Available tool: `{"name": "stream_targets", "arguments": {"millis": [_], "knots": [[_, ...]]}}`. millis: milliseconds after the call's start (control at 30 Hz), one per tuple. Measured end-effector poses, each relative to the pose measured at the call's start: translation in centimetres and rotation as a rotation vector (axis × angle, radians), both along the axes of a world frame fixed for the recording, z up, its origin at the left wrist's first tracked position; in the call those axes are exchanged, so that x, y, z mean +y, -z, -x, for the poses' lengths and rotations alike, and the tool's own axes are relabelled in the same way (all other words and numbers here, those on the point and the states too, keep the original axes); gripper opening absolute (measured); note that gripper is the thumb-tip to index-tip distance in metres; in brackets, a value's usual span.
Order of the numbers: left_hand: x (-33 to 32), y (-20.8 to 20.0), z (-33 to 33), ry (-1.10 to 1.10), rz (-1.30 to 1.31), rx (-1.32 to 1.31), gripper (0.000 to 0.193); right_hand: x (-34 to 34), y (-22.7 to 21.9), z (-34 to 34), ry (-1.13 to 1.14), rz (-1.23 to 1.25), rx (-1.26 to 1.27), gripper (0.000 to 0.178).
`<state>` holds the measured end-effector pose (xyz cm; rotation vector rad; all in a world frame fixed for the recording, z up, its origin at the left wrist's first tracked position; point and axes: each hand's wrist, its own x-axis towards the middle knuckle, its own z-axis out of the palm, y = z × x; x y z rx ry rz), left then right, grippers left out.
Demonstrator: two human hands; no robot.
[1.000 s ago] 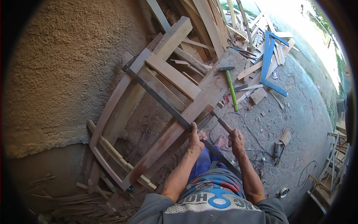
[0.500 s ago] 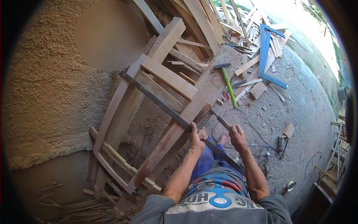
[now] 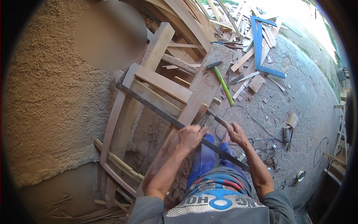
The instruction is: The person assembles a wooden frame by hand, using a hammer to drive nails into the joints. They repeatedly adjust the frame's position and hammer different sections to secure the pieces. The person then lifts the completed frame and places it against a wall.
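Observation:
A long dark metal bar clamp lies across a curved wooden frame, its far end hooked at the frame's left rail. My right hand is closed around the clamp's wooden handle, beside the near rail. My left hand is curled over the clamp's bar where it crosses that rail; the palm and part of the fingers are hidden. Beyond my hands, a hammer with a green handle rests on a thick wooden plank.
A blue angled frame lies among scrap wood at the far right. Cables, a power tool and a tape roll are on the dusty floor. A rough wall stands at left, above wood strips.
My left hand has turned over, from a raised thumb beside the bar to fingers folded over it. The right hand keeps hold of the handle. The whole view has shifted slightly.

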<state>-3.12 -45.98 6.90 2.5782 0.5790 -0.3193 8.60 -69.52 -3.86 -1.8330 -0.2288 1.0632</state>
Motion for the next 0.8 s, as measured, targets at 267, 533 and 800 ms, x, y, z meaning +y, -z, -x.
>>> {"name": "stream_targets", "arguments": {"millis": [267, 533, 800], "knots": [[7.0, 8.6, -11.6, 0.854, -0.244, -0.323, 0.055, 0.9, -0.5, -1.3, -0.369, 0.244, -0.347, 0.053], [7.0, 10.1, -11.9, 0.821, -0.210, -0.243, 0.039, 5.7, -0.8, 0.2, -0.337, 0.127, -0.821, 0.034], [6.7, 8.6, -12.4, 0.919, -0.236, -0.043, 0.032, 6.7, -0.2, -0.5, -0.416, 0.225, -0.778, 0.030]]}}
